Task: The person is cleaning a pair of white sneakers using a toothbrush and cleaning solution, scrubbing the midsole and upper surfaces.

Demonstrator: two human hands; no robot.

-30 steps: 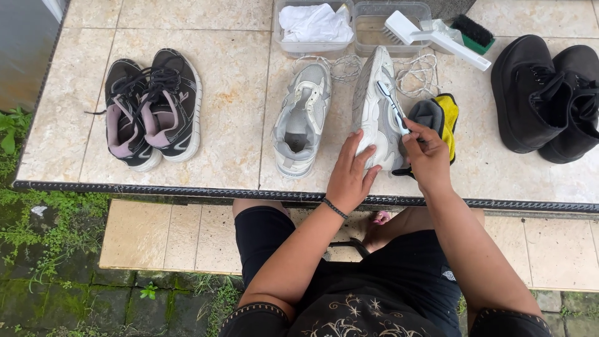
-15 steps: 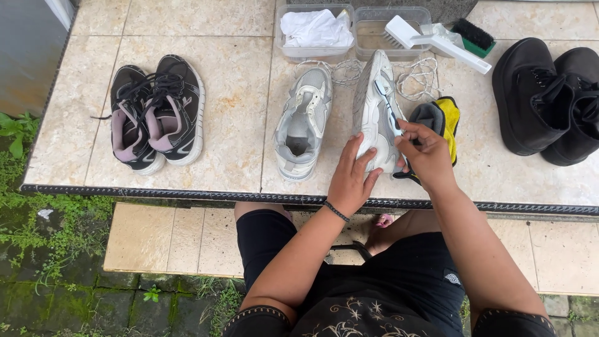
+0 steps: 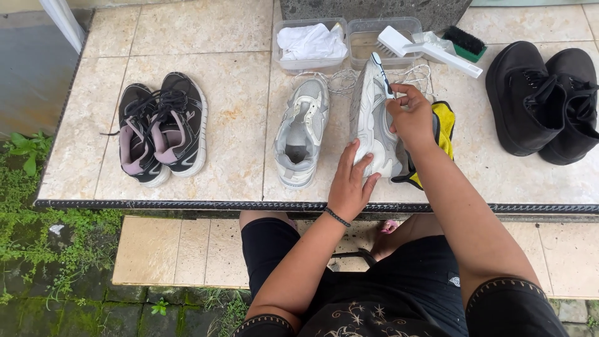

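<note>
Tiled ledge (image 3: pixel 206 37); left hand (image 3: pixel 350 182) flat on white sneaker (image 3: pixel 373 118), right hand (image 3: pixel 412 115) gripping half-hidden toothbrush (image 3: pixel 380 70).

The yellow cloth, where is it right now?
In the head view, the yellow cloth lies on the tiled ledge right of centre, behind the right hand, between the white sneaker and the black shoes.
</note>
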